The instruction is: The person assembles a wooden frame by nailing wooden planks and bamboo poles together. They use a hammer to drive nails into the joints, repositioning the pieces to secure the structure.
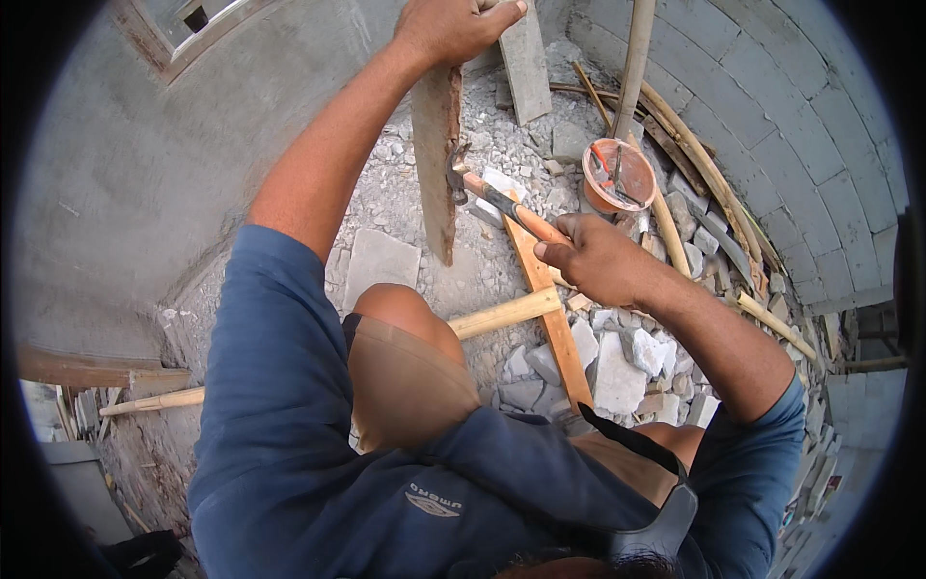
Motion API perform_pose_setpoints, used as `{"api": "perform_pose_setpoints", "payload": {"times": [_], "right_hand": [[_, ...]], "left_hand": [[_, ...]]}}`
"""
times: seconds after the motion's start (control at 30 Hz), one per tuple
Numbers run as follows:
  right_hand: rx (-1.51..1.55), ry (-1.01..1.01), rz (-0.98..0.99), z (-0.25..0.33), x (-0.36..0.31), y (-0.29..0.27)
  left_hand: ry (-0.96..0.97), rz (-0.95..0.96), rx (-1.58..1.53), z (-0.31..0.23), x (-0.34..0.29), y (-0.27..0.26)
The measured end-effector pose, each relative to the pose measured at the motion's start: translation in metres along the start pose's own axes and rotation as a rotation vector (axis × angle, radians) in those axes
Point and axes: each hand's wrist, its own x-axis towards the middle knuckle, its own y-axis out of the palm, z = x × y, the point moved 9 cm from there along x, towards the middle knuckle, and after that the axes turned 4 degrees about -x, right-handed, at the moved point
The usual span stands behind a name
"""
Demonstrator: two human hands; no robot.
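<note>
Plank (pixel 437 154) stands near-upright, long axis vertical, left hand (pixel 449 27) clenched on its top. Right hand (pixel 598 259) grips hammer (pixel 487 198), head against plank's edge. Rubble (pixel 617 357), crossed battens (pixel 540 289), orange bucket (pixel 618 176) surround.

The plank (pixel 437 154), showing at twelve o'clock, is appearing weathered grey-brown with a rust-red streak. The hammer (pixel 487 198) beside it is showing a dark head and an orange-tan handle. The bucket (pixel 618 176) at one o'clock is showing orange, its inside greyish. The crossed battens (pixel 550 309) at centre are appearing pale yellow and orange-brown. The rubble (pixel 617 362) at four o'clock is showing light grey and white. The sleeves (pixel 260 386) at seven o'clock are showing plain dark blue; the shorts (pixel 410 372) are appearing tan. The block wall (pixel 791 125) at two o'clock is showing grey with a pale joint grid.
</note>
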Motion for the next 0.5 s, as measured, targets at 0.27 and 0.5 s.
{"api": "perform_pose_setpoints", "payload": {"times": [0.27,0.5], "right_hand": [[-0.383,0.098,0.110,0.066,0.019,-0.055],[0.307,0.047,-0.097,-0.148,0.113,0.219]], "left_hand": [[0.021,-0.161,-0.018,0.040,0.004,-0.024],[-0.165,-0.252,0.021,0.136,0.034,-0.058]]}}
